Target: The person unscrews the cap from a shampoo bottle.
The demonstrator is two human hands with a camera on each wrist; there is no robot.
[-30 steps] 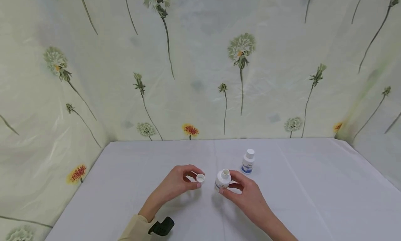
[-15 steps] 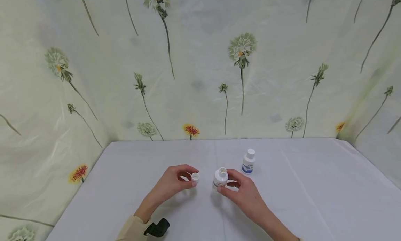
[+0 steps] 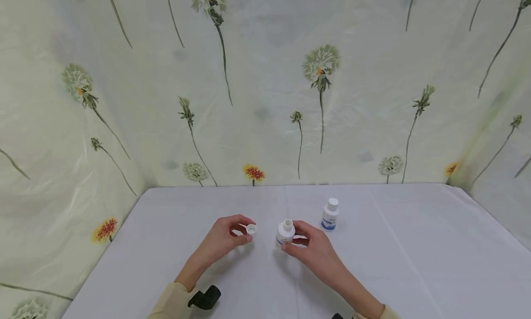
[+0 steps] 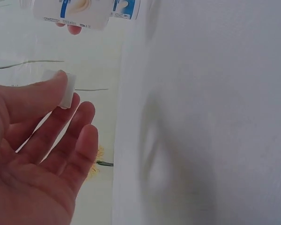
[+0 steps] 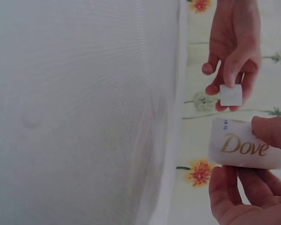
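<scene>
Between thumb and fingers my left hand (image 3: pixel 224 236) pinches a small white cap (image 3: pixel 250 229), its hollow side facing up in the head view. My right hand (image 3: pixel 313 250) grips a white Dove bottle (image 3: pixel 285 233) by its side, neck bare and mouth uncovered. Cap and bottle are held apart at about the same height, above the table. In the right wrist view the bottle's label (image 5: pixel 246 146) shows gold lettering, with the cap (image 5: pixel 231 95) beyond it. A second white bottle (image 3: pixel 330 215), blue at the base and capped, stands upright behind my right hand.
A white cloth covers the table (image 3: pixel 394 254). Behind and at the sides hangs a pale curtain (image 3: pixel 265 79) printed with dandelions. A dark wrist strap piece (image 3: pixel 205 297) juts out by the left sleeve.
Both hands have shifted left and slightly away from me with the cap and the bottle, the cap moving a little farther from the bottle. The second bottle has stayed in place.
</scene>
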